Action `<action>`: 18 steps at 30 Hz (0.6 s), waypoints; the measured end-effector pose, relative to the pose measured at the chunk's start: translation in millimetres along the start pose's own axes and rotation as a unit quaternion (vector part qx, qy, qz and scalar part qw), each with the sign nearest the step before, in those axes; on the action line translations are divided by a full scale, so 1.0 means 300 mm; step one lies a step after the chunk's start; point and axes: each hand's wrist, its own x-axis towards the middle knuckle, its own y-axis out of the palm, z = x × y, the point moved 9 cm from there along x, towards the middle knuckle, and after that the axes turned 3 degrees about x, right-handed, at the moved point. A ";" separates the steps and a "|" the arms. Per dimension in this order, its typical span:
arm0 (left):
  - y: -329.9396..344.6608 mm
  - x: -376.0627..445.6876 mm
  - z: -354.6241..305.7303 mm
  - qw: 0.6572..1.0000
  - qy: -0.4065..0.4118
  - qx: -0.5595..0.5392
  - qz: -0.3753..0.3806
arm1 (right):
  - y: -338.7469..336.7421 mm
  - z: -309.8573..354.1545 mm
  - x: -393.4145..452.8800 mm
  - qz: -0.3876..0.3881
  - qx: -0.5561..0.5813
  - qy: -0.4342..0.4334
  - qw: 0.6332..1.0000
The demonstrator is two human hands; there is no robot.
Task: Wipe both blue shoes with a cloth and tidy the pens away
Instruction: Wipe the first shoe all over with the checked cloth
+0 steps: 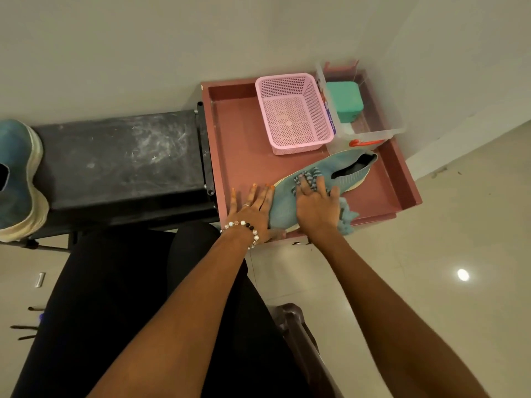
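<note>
Mid-frame, the right hand (314, 201) is clutching a cloth (346, 215) against one blue shoe (321, 175) in the pink tray (402, 173); the left hand (253, 208) is lying flat beside it. The second shoe (17, 173) is waiting at far left, seemingly unwiped; possible pens (24, 330) are lying lower left.
</note>
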 end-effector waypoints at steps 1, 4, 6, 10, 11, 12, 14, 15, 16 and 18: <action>0.000 0.000 0.001 1.000 0.000 0.000 0.002 | 0.009 0.041 -0.014 0.011 0.033 0.007 0.999; 0.010 0.005 0.007 1.000 0.003 0.021 0.008 | 0.040 0.154 -0.091 0.044 0.110 -0.031 0.993; 0.011 0.003 0.004 1.000 0.004 0.023 0.005 | 0.038 0.131 -0.093 0.046 0.090 -0.077 0.992; -0.004 0.000 0.000 0.999 0.001 0.039 -0.003 | 0.033 -0.012 -0.009 0.017 -0.049 -0.054 0.997; -0.008 -0.001 0.002 0.999 -0.003 0.052 -0.009 | 0.031 -0.020 -0.001 0.009 -0.049 -0.030 0.998; -0.013 -0.001 0.007 0.997 -0.008 0.069 -0.016 | 0.029 -0.003 -0.003 0.005 -0.035 -0.011 0.999; -0.018 -0.002 0.019 0.995 -0.023 0.097 -0.024 | 0.039 0.065 -0.029 0.018 0.014 -0.009 1.000; -0.014 0.000 0.028 0.993 -0.034 0.109 -0.022 | 0.047 0.102 -0.051 0.027 0.038 -0.028 0.999; -0.010 0.000 0.039 0.992 -0.045 0.118 -0.013 | 0.055 0.131 -0.079 0.035 0.052 -0.059 0.996; -0.005 0.001 0.049 0.991 -0.053 0.121 0.003 | 0.053 0.133 -0.111 0.037 0.056 -0.121 0.990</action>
